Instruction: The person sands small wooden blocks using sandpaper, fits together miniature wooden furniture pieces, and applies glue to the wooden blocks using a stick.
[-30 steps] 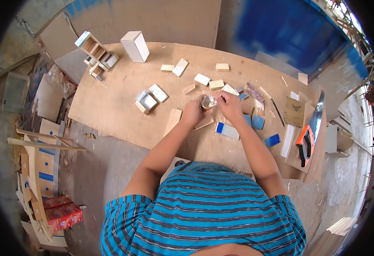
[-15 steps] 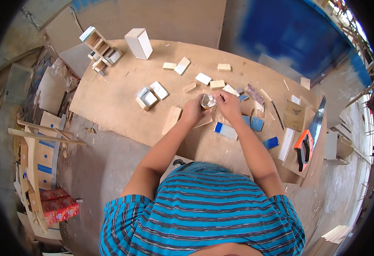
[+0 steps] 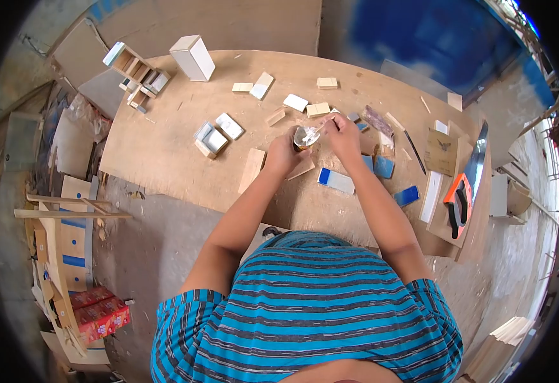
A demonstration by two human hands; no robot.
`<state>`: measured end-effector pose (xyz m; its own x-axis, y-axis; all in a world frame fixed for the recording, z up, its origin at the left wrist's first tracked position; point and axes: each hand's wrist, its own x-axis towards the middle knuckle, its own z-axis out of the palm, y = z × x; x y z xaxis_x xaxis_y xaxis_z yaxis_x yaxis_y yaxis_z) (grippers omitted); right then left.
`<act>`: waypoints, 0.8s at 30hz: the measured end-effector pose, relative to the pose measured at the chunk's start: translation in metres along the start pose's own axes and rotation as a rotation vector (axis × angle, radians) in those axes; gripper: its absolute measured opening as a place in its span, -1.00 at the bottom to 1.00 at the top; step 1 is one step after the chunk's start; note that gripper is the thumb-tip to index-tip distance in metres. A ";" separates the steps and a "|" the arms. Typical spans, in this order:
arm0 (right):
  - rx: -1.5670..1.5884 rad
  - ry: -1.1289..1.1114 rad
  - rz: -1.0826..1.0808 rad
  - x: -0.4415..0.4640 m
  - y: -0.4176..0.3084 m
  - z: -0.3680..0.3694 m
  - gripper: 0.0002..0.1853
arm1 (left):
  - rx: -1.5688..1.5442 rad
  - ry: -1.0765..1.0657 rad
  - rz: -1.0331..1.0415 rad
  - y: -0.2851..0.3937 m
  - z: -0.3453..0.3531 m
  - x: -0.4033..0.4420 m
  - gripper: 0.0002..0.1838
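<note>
My left hand (image 3: pixel 282 156) is wrapped round a small cup (image 3: pixel 305 139) with white, paste-like stuff in it. Between the pinched fingers of my right hand (image 3: pixel 343 137) is a thin stick (image 3: pixel 319 129), its lower end at the cup's mouth. Just beyond the hands, a pale wooden block (image 3: pixel 318 109) and a white block (image 3: pixel 296 102) lie on the table. Below my left wrist rests a flat wooden piece (image 3: pixel 252 170). Near my right forearm is a blue-and-white block (image 3: pixel 336 180).
A handsaw (image 3: pixel 460 201) with an orange and black handle lies at the right edge of the wooden table (image 3: pixel 164 150). Small wooden furniture models (image 3: pixel 140 73) and a white upright box (image 3: pixel 194 59) stand at the far left. A white open box (image 3: pixel 211 139) sits left of centre.
The stick and the cup's white contents show more plainly now, with the cup's mouth turned towards me. My hands stay close together; the whole view has shifted slightly.
</note>
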<state>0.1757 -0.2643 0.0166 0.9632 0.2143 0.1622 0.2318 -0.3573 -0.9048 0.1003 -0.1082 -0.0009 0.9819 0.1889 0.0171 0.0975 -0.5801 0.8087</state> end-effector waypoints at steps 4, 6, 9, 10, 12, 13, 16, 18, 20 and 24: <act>-0.013 -0.034 -0.041 -0.002 -0.006 -0.007 -0.81 | -0.115 -0.083 0.035 0.004 -0.007 -0.009 -0.16; 0.017 -0.084 -0.091 -0.006 -0.003 -0.004 -0.79 | -0.130 0.107 0.186 0.001 -0.013 -0.010 -0.16; -0.087 -0.145 -0.081 -0.010 -0.034 -0.013 -0.74 | 0.040 0.319 0.211 -0.018 -0.036 0.025 -0.25; -0.111 -0.152 -0.090 -0.011 -0.037 -0.013 -0.72 | 0.126 0.376 0.183 -0.026 -0.047 0.044 -0.30; -0.137 -0.146 -0.165 -0.011 -0.034 -0.012 -0.75 | 0.338 0.433 0.204 -0.035 -0.064 0.085 -0.45; -0.131 -0.140 -0.216 -0.011 -0.027 -0.011 -0.76 | 0.435 0.463 0.168 -0.041 -0.066 0.101 -0.50; -0.172 -0.147 -0.291 -0.014 -0.038 -0.011 -0.83 | 0.665 0.485 0.092 -0.054 -0.071 0.136 -0.64; -0.207 -0.164 -0.328 -0.018 -0.044 -0.010 -0.84 | 0.738 0.398 0.076 -0.064 -0.074 0.148 -0.72; -0.220 -0.180 -0.320 -0.018 -0.043 -0.007 -0.84 | 0.621 0.404 0.102 -0.081 -0.075 0.158 -0.77; -0.193 -0.173 -0.251 -0.017 -0.035 -0.007 -0.77 | 0.047 0.305 -0.045 -0.064 -0.091 0.144 -0.80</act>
<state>0.1526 -0.2614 0.0485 0.8396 0.4617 0.2863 0.4956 -0.4352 -0.7517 0.2203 0.0282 0.0039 0.8831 0.4399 0.1635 0.1539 -0.6005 0.7847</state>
